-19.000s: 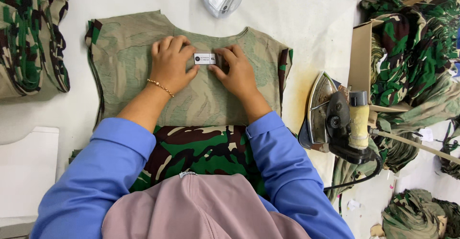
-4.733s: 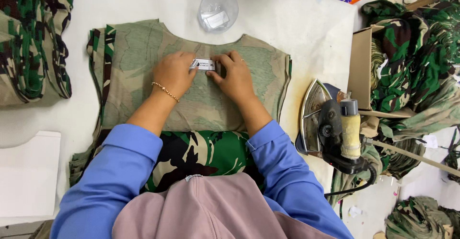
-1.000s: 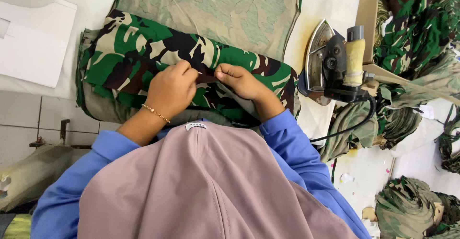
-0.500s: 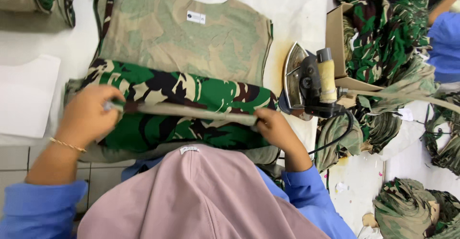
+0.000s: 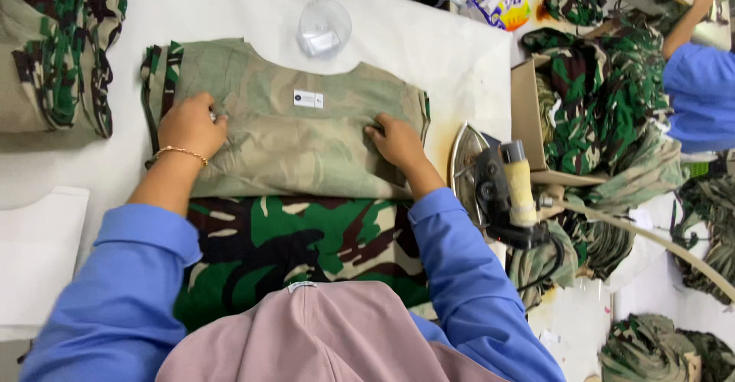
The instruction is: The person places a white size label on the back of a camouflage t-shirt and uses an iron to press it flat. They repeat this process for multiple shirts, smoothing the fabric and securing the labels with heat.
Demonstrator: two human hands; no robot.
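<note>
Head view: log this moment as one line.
left hand: flat on garment left edge | right hand: flat on right side | label: between hands | iron: standing right

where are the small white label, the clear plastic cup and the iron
small white rectangular label (image 5: pixel 308 99), head view, its middle
clear round plastic cup (image 5: pixel 324 26), head view, its base
grey steel iron (image 5: pixel 464 168), head view, its soleplate

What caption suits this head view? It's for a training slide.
Both hands, left hand and right hand, press flat a camouflage garment beside an iron.
</note>
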